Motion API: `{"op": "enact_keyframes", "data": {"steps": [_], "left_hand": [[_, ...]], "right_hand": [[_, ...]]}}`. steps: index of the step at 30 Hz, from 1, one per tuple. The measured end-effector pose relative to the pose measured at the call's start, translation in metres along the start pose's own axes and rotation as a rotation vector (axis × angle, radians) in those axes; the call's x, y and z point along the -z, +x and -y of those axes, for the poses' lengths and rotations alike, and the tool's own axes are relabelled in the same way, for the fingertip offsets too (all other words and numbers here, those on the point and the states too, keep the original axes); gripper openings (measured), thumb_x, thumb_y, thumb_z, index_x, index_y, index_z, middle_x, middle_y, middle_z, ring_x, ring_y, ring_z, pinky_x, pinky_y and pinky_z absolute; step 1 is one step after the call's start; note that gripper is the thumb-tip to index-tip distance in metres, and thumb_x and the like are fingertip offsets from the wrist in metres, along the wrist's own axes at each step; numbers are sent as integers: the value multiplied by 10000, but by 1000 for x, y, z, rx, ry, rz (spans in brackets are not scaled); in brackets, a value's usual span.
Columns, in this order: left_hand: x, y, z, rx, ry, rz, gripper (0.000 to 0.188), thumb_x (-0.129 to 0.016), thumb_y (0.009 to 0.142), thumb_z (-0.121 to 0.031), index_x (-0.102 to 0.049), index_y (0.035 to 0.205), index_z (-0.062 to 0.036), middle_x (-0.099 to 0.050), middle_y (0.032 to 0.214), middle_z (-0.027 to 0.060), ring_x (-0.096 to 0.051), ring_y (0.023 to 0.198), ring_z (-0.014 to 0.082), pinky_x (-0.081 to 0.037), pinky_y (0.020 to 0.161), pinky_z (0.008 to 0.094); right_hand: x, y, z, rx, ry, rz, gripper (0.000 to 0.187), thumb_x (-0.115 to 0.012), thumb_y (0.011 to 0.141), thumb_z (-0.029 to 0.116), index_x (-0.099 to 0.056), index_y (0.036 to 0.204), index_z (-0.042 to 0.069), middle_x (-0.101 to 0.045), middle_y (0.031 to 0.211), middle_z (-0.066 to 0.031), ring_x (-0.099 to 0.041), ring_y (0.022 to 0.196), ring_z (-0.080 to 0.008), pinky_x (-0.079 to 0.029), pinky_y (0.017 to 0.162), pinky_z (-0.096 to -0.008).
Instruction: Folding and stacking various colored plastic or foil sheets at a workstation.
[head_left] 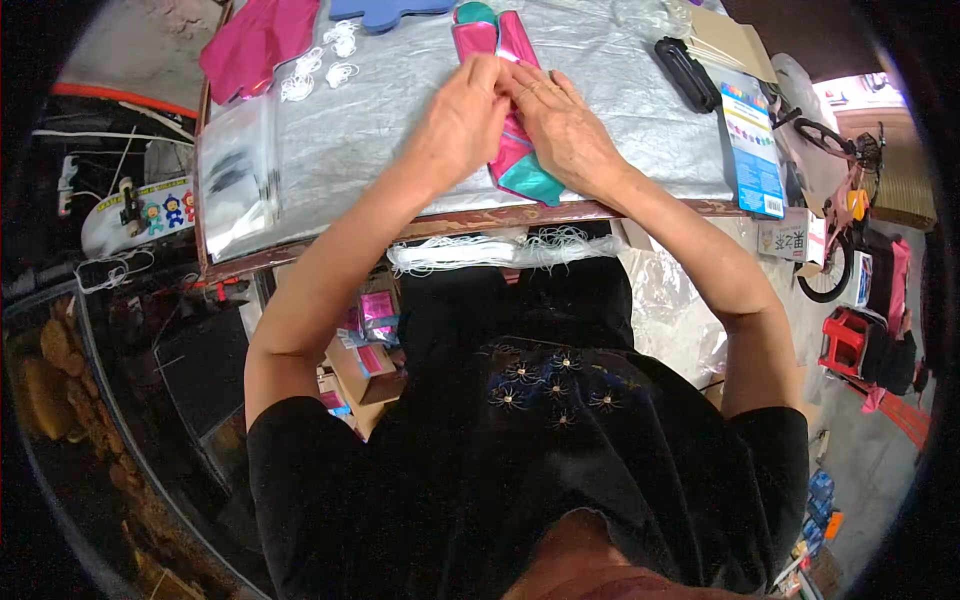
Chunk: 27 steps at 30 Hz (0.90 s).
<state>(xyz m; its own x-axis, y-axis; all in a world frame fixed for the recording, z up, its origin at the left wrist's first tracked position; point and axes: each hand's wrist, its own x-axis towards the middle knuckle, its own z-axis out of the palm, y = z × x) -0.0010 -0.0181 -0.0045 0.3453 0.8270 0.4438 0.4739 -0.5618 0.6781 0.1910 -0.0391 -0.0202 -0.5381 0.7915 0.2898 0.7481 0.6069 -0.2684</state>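
Observation:
A pink and teal piece of thin, shiny sheet [515, 165], folded into a long narrow strip, lies on the table in front of me. My left hand [455, 125] is closed on its middle from the left, fingertips pinched together. From the right, my right hand [565, 130] bends its fingers over the same spot, its fingertips meeting those of the left. Both hands hide the middle of the strip. Its teal-tipped ends show beyond and below them.
Silvery sheeting [370, 150] covers the table. At the far left lie a pink sheet [258, 45] and white string bundles [340, 74]; a blue flat shape [388, 10] lies beyond. Clear plastic bags [238, 180] sit left. A black case [687, 74] and blue-white card [752, 150] lie right; white strings [505, 252] hang along the front edge.

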Motion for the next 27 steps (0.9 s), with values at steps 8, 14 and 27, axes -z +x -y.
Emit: {"op": "enact_keyframes", "data": {"steps": [8, 14, 27], "left_hand": [[-12, -1, 12, 36, -2, 139, 205, -643, 909, -30, -521, 1074, -19, -610, 1018, 181, -662, 902, 362, -551, 794, 451], [-13, 3, 14, 38, -46, 122, 198, -651, 901, -26, -553, 1073, -20, -601, 1004, 173, -671, 834, 336, -561, 762, 432], [-17, -3, 20, -41, -35, 60, 171, -671, 893, -26, -652, 1063, -22, -602, 997, 153, -704, 797, 292, -586, 731, 385]], "right_hand": [[-7, 34, -60, -60, 152, -297, 468, -720, 891, 173, -589, 1322, 48, -598, 1353, -191, -553, 1280, -369, -406, 1080, -494], [-7, 105, -92, -417, 234, -347, 292, -848, 786, 206, -665, 795, -22, -674, 684, -141, -650, 644, -222, -510, 596, -380], [20, 26, -74, -184, 388, -66, 320, -843, 798, 254, -655, 868, 6, -719, 907, -177, -664, 800, -252, -509, 678, -367]]}}
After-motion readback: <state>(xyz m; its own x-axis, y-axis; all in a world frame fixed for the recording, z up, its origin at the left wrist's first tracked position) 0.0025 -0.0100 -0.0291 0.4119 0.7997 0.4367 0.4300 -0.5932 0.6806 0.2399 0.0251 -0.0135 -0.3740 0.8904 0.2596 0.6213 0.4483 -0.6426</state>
